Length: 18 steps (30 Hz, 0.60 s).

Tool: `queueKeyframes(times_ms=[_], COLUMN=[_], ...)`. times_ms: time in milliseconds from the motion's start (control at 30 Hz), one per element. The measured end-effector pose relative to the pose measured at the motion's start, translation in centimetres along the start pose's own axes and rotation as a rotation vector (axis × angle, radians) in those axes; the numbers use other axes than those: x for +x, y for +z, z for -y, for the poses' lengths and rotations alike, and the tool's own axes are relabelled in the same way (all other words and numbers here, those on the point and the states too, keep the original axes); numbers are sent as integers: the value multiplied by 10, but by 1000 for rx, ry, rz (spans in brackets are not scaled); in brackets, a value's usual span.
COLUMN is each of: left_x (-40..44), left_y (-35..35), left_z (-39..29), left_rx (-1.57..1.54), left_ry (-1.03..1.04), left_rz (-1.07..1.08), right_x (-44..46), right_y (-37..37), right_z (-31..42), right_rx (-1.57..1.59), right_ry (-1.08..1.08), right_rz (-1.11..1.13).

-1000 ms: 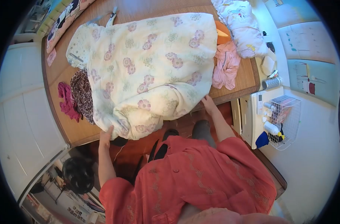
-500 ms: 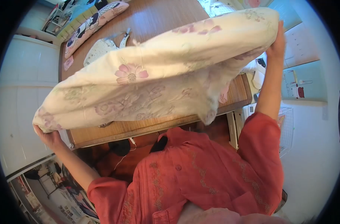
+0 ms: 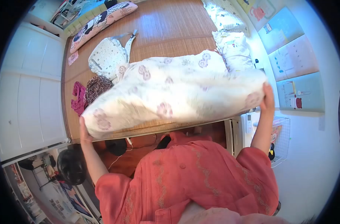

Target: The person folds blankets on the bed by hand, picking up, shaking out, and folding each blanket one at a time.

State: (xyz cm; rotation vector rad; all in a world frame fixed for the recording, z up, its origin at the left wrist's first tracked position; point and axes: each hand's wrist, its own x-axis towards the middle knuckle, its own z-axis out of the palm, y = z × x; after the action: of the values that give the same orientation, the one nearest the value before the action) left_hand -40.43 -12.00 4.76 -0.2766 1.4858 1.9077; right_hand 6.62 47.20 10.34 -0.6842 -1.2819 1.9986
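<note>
A white quilt [image 3: 185,86] with purple flowers is stretched between my two hands over the bed's brown bamboo mat [image 3: 170,30]. Its far part lies on the mat, while the near edge is held up and sags a little. My left hand [image 3: 85,131] grips the near left corner, fingers partly hidden by the cloth. At the near right corner, my right hand [image 3: 267,98] is closed on the quilt. Just beyond the left corner are a leopard-print cloth [image 3: 97,89] and a magenta cloth [image 3: 78,98].
A star-patterned white item with straps [image 3: 107,56] lies beyond the quilt. White pillows [image 3: 232,48] line the right side, and a long pink cushion [image 3: 102,24] lies at the far left. A white cabinet [image 3: 31,82] stands left, a black fan [image 3: 71,167] lower left.
Both hands have come down and closer together, lowering the quilt onto the mat. The cloths at left and the pillows at right now show.
</note>
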Motion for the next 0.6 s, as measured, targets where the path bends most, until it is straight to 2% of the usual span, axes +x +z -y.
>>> queueKeyframes(times_ms=[67,100,133,200,233,267,300,333,367,400,433,467,500,533,600], left_x=[11,20,27,37,49,61,78,98,108,145,142,91,101,100,74], left_y=[-25,-41,-52,-52,-45,-38,-32,-22,1,-12,18,92,87,88,112], left_z=[42,61,80,89,86,80,67,50,24,-8,-49,-89,-126,-161,-236], left_rx=[73,29,142,258,574,888,847,804,486,400,212,125,153,143,120], left_ry=[-110,-205,-219,-231,-140,-45,45,137,217,289,314,333,440,607,804], left_rz=[-114,-111,-173,-233,-250,-265,-340,-412,-465,-364,-303,-373,-346,-234,-256], right_x=[-3,-5,-7,7,22,42,69,109,131,167,186,203,201,228,227], right_y=[-32,-5,23,12,4,-4,-15,-33,-16,-22,-13,-8,19,-2,28], right_z=[-46,-44,-43,-66,-80,-90,-94,-79,-56,-36,-5,32,66,105,178], right_rx=[-56,-537,-1017,-1104,-1194,-1279,-1345,-1244,-1172,-1224,-1161,-1080,-913,-850,-246], right_ry=[236,402,559,541,519,363,204,154,96,12,-144,-211,-540,-527,-503], right_rz=[23,149,272,282,293,55,-187,-42,-195,-294,-322,-321,-283,-207,-139])
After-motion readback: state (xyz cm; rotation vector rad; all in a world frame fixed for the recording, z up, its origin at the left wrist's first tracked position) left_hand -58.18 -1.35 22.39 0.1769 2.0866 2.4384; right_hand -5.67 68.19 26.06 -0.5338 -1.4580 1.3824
